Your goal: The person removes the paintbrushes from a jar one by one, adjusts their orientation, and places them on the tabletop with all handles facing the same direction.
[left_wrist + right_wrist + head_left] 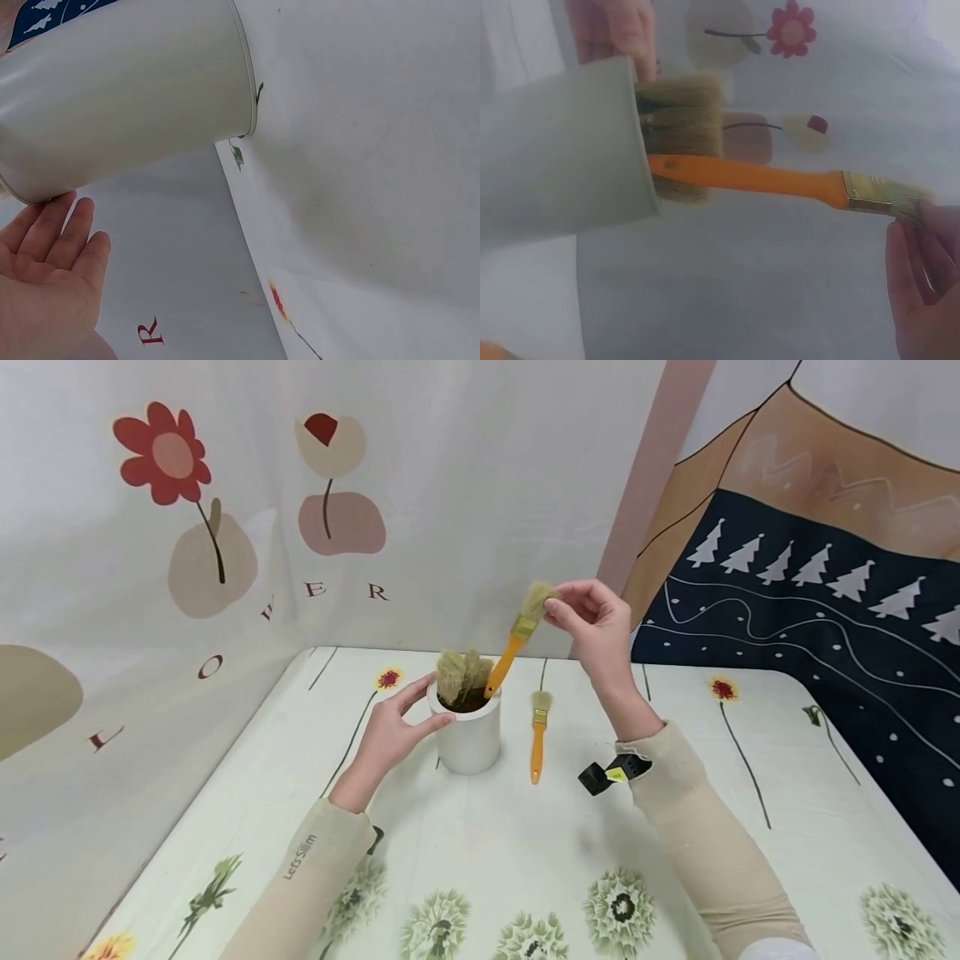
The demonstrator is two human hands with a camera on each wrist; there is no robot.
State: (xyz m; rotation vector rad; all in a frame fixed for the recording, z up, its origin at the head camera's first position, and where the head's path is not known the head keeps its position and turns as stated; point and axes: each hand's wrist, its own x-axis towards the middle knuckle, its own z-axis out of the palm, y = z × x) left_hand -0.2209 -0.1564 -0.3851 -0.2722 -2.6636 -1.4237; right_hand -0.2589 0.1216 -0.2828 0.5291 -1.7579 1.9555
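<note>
White floral tabletop, far side | orange-handled cream-bristled paintbrush pinched by bristles, R hand | white cylindrical pot touched, L hand loose | brush best kept steep, clear of rim

Orange-handled brush, white cup, flower-printed white tablecloth

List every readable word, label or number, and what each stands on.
"L O W E R": letters on the wall cloth; a cut-off mark at left is unreadable.
"Lets Slim": on the left sleeve; second word slightly blurred.
Yellow label on the black wrist device: too small to read.
</note>
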